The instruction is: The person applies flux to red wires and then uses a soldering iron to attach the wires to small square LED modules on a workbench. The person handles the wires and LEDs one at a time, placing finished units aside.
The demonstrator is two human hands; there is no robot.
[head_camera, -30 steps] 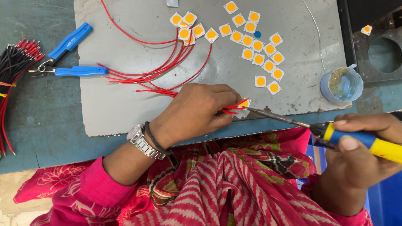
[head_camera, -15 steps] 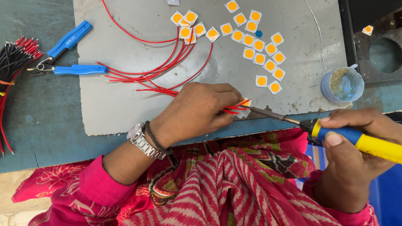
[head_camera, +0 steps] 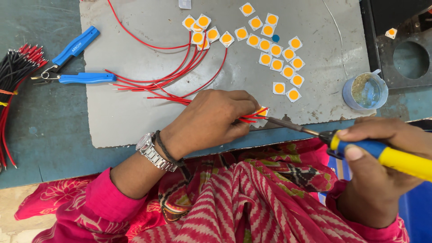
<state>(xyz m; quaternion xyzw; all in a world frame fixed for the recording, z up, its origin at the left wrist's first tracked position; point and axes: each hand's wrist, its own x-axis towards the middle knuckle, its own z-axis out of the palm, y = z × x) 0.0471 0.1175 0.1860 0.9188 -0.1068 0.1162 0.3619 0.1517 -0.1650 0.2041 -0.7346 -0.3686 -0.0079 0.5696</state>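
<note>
My left hand point(head_camera: 216, 118) rests on the grey mat point(head_camera: 135, 112) and pinches thin red wires point(head_camera: 246, 118) against a small white square chip with an orange centre point(head_camera: 262, 110). My right hand point(head_camera: 382, 157) grips a soldering iron with a blue and yellow handle point(head_camera: 382, 155); its metal tip point(head_camera: 270, 119) touches the chip beside my left fingertips. Several more red wires point(head_camera: 171, 78) fan out on the mat from other chips point(head_camera: 198, 29). A watch and a dark band sit on my left wrist.
Several loose orange-centred chips point(head_camera: 279, 51) lie at the mat's upper right. Blue-handled pliers point(head_camera: 72, 63) lie at the left beside a bundle of black and red wires point(head_camera: 15, 76). A small blue cup point(head_camera: 365, 92) stands at the right, near a dark plate with a round hole point(head_camera: 410, 58).
My right hand has shifted a little to the left and down with the soldering iron, keeping the tip at the chip. My left hand has stayed in place on the wires.
</note>
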